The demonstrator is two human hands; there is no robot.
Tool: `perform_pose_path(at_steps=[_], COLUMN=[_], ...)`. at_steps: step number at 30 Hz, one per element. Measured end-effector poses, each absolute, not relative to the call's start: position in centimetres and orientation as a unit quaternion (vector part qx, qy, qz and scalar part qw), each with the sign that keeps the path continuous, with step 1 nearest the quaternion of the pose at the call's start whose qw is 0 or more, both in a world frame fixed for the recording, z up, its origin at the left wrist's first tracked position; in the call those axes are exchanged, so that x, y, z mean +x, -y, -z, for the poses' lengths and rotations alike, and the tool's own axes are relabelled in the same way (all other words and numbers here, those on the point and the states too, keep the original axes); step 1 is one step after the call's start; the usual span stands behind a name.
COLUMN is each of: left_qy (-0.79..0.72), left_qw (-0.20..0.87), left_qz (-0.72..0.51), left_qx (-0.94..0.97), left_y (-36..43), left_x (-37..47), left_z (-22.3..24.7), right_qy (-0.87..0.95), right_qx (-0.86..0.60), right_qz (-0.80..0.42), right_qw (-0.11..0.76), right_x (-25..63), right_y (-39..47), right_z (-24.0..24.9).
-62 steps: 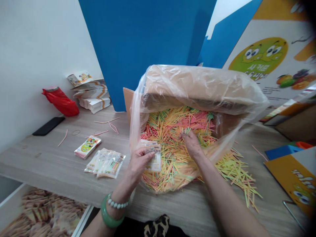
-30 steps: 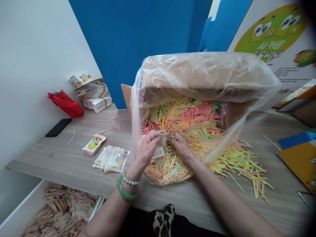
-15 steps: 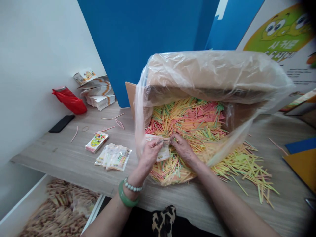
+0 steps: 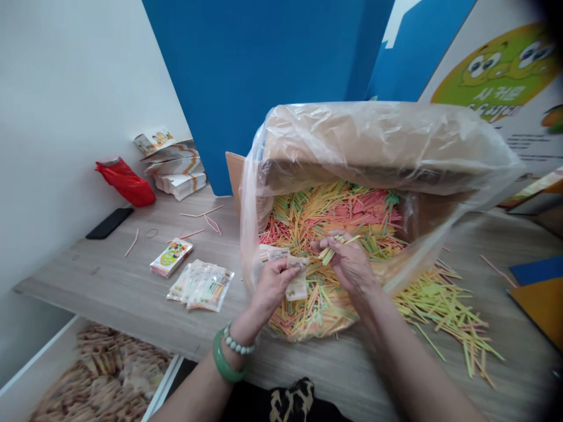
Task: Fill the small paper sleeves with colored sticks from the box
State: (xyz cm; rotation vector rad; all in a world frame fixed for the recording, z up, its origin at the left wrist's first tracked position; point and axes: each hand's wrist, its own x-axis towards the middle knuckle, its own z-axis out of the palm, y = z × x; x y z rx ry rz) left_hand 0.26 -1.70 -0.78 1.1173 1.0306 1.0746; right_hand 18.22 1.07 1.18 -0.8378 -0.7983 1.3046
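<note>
Right hand [image 4: 352, 266] has pulled back from the packets [image 4: 297, 289]; stick bunch [image 4: 327, 256] now in plain view.
Right fingers half-curled round the bunch, over the stick heap [image 4: 303, 214] in the plastic-lined box [image 4: 387, 129], apart from the packets. Left hand [image 4: 273, 286] pinches those, thumb on top, at the box's near left. My read: bunch gathered, not yet placed. More packets lie left on the counter [image 4: 132, 290].

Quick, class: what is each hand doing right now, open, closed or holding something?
Left hand: closed, holding small packets.
Right hand: closed, holding a few thin sticks.
</note>
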Motion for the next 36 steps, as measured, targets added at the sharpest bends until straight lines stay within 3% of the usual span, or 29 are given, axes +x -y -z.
perform_pose_path(at_steps=[11, 21, 28, 36], left_qy=[-0.442, -0.485, -0.488, -0.426], left_qw=[0.576, 0.571, 0.603, 0.613], left_qz=[-0.466, -0.451, -0.424, -0.419], left_qx=[0.506, 0.485, 0.467, 0.517], left_y=[2.0, 2.5, 2.9, 2.7], left_x=[0.4, 0.4, 0.0, 0.0], left_z=[0.2, -1.3, -1.7, -0.9], right_qy=[0.46, 0.488, 0.505, 0.53], right_qx=[-0.331, -0.333, -0.367, -0.406], right_qz=[-0.448, -0.401, -0.429, -0.511], right_qw=[0.691, 0.7, 0.653, 0.541], right_x=[14.4, 12.2, 12.5, 13.5], right_y=[1.1, 2.2, 2.3, 1.9], right_z=[-5.7, -5.6, -4.2, -4.2])
